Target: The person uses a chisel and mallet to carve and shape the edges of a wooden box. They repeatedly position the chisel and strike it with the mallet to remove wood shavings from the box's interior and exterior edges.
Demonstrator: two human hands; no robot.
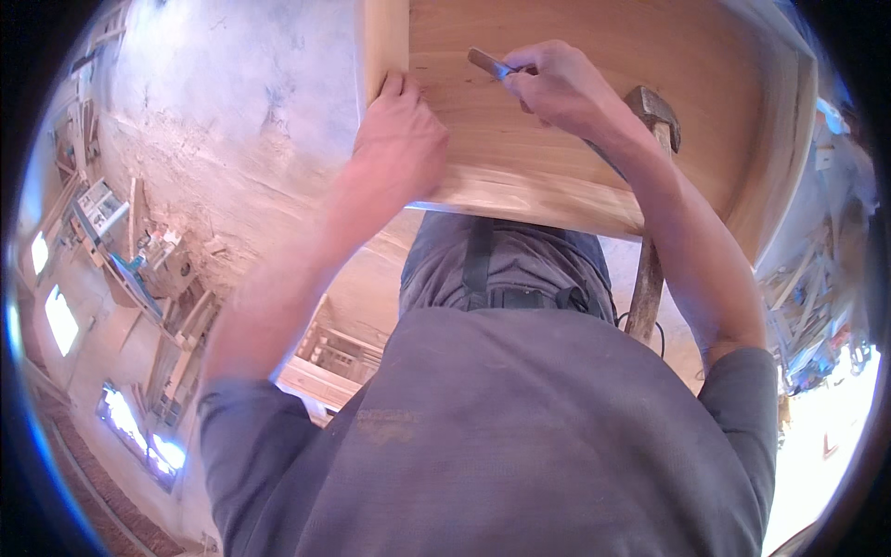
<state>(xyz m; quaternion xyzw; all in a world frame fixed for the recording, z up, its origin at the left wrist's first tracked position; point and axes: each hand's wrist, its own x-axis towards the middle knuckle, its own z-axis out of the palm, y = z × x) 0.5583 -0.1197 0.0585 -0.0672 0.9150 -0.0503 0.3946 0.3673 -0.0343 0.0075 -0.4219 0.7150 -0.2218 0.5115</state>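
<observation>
A wooden panel (575, 121) with raised edge rails lies in front of me, above my knees. My left hand (404, 135) is closed at the near left corner, its fingers curled against the upright wooden rail (385, 37). Over the panel, my right hand (566, 88) is closed round a flat-bladed tool that looks like a chisel (484, 63). Its blade points up and left, apart from the wood. A hammer (655, 110) rests at the panel's right side, its wooden handle hanging past the near edge, partly behind my right forearm.
Pale, dusty ground (232, 84) spreads to the left. Timber pieces and tools (139, 260) are heaped at the far left. Slatted woodwork (339, 357) stands beside my left elbow. More stacked scraps (807, 297) are at the right, near a bright opening.
</observation>
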